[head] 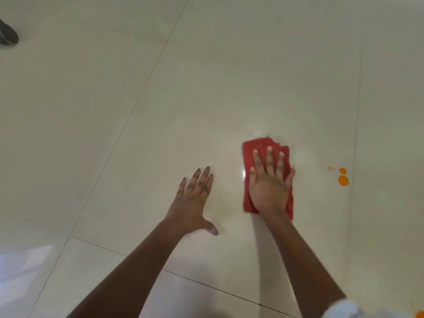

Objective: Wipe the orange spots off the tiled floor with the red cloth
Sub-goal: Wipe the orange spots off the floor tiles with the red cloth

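Head view, centre right: right hand [270, 180] flat, fingers spread, pressing the folded red cloth [250, 150] onto the tiled floor [206, 88], gripping nothing. Left hand [192, 203] open, palm down on bare tile beside it, likely bracing body weight. Orange spots [343, 180] lie right of the cloth, apart, unwiped; another [420, 314] at lower right corner.

Red cloth [258, 146], orange spots [343, 180], glossy cream tiled floor [206, 76] (thin dark grout lines).
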`<control>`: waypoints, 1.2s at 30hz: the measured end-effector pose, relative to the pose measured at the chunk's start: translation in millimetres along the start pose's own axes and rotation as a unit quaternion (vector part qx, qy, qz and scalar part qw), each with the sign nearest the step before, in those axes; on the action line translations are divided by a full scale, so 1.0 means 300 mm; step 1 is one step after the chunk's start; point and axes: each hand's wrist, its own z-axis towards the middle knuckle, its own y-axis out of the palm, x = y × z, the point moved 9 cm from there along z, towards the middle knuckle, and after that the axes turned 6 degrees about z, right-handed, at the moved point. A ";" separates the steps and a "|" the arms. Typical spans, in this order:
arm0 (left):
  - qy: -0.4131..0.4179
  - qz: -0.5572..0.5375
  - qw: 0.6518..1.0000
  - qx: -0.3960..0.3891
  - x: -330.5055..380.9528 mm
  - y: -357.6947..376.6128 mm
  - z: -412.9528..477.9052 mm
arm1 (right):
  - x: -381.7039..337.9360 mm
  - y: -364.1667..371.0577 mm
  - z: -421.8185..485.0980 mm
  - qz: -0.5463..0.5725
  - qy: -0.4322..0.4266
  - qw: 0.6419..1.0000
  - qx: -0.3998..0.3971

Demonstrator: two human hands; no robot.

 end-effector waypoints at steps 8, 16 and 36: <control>-0.005 0.008 1.000 -0.002 -0.017 -0.021 0.019 | -0.218 0.034 0.011 -0.011 -0.122 0.991 -0.043; -0.019 0.038 0.999 -0.018 -0.016 -0.005 0.011 | -0.184 0.078 -0.242 0.041 -0.054 0.998 -0.006; -0.079 -0.044 0.996 -0.011 -0.139 0.065 -0.171 | -0.157 0.040 0.048 0.016 -0.058 0.998 -0.025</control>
